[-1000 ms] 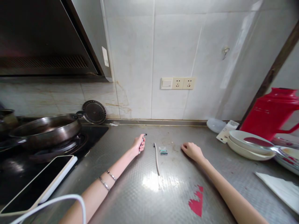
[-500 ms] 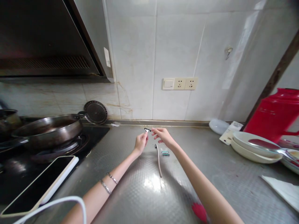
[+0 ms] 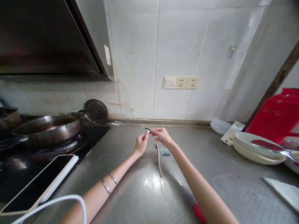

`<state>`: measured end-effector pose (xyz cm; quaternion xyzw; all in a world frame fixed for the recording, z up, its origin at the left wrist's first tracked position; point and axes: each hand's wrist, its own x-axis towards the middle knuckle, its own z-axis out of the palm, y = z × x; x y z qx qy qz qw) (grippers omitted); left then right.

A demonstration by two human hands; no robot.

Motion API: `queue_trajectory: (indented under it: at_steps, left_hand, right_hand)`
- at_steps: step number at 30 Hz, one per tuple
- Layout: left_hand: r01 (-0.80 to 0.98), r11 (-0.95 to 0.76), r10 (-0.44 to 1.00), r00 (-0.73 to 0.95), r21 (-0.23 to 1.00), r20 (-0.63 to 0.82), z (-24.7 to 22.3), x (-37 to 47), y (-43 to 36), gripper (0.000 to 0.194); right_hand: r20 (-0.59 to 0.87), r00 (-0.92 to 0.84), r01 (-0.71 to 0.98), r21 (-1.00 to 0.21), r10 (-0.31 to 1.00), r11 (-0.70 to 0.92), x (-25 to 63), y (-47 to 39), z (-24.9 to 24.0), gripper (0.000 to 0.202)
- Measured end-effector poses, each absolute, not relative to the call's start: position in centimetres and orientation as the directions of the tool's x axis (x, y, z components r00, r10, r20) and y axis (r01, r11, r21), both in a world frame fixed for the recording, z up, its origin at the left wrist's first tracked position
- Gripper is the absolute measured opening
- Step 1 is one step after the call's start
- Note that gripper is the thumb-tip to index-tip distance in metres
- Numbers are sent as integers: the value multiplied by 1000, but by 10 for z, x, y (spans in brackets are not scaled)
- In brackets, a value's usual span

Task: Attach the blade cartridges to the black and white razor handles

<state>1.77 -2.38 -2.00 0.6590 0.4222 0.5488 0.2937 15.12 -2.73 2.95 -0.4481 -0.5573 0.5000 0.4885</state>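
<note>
A small black-and-white piece that looks like a razor head (image 3: 147, 130) is held up above the counter. My left hand (image 3: 141, 144) is closed, pinching its lower white part between thumb and fingertips. From the right, my right hand (image 3: 162, 135) pinches at its black end, thumb and index finger together. The fine detail of the piece is too small to make out. Below my hands lies a slim grey, slightly curved handle (image 3: 159, 161) with a dark upper end. Beside it is a small clear pack with teal strips (image 3: 165, 152).
A phone (image 3: 38, 185) and white cable (image 3: 70, 197) lie at left, near a steel pan (image 3: 52, 129) on the stove. Stacked dishes (image 3: 247, 152), a red thermos (image 3: 275, 115) and a white sheet (image 3: 283, 189) are at right. A red-handled object (image 3: 198, 213) lies by my right forearm.
My right hand has moved slightly left, its fingers closing in on the black end of the razor head. My left hand keeps its pinch; the view has shifted a little.
</note>
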Motion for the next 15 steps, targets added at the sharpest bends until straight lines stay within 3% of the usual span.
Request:
queue_trajectory:
  at_steps: [15]
  left_hand:
    - [258, -539, 829, -9, 802, 560, -20, 18, -25, 41]
  right_hand:
    - [190, -106, 30, -981, 976, 194, 147, -32, 33, 32]
